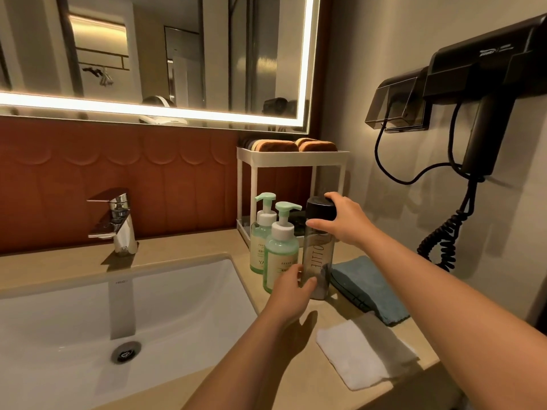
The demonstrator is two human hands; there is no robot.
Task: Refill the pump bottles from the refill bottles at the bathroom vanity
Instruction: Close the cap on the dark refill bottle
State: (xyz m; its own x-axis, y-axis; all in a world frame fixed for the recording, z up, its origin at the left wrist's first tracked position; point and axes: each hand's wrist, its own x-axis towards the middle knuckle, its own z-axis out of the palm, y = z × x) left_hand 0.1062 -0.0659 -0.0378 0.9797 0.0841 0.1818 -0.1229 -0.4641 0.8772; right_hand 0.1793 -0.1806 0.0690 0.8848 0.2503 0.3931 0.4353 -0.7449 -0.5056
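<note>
Smoky-grey plastic refill bottle [318, 253]: my left hand [291, 294] clasps its base, my right hand [344, 223] grips the round black cap [318, 210] (opening step, I reckon; twist next).

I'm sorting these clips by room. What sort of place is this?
Most likely a hotel bathroom vanity: a sink with a tap, a lit mirror above it, and a wall-mounted hair dryer on the side wall.

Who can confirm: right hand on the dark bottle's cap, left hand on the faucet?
No. Head view: the left hand grips the dark bottle low down, not the faucet. The right hand on the cap is correct.
</note>
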